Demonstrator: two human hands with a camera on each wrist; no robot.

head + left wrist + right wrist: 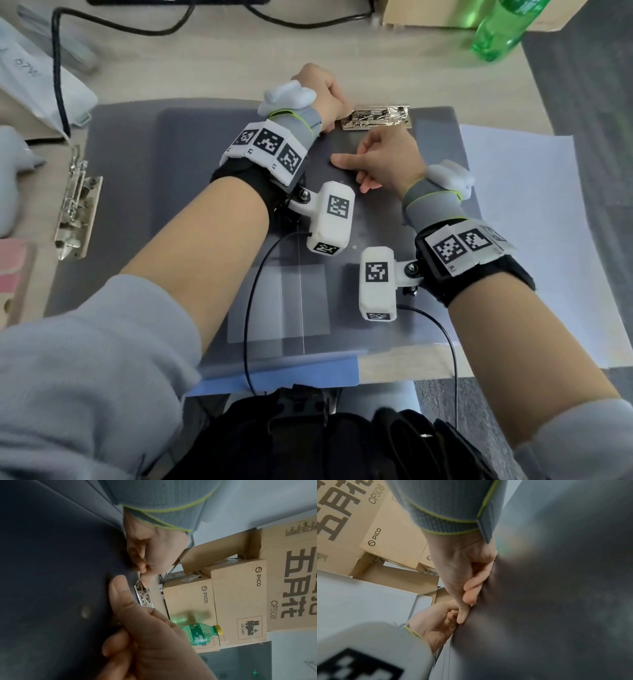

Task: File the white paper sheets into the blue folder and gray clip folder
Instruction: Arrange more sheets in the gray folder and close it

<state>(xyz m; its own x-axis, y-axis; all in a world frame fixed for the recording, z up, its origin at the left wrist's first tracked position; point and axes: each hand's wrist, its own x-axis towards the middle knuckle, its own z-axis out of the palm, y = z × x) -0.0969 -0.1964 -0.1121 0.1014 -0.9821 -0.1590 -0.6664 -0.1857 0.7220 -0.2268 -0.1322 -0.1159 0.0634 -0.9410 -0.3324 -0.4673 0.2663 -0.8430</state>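
The gray clip folder (164, 205) lies open on the desk, its metal clip (376, 118) at the far edge. My left hand (318, 96) has its fingers curled, pinching the folder's far edge just left of the clip (144, 597). My right hand (380, 161) sits below the clip with the thumb pressed flat on the folder (556, 601) and its other fingers curled, holding nothing. A white paper sheet (534, 222) lies to the right, partly under the folder. The blue folder (291, 375) shows as a strip under the gray one at the near edge.
A second metal clip (77, 209) lies at the folder's left side. A green bottle (496, 31) and cardboard boxes (240, 595) stand at the back right. A black cable (60, 85) runs across the back left. The desk's near edge is close to my body.
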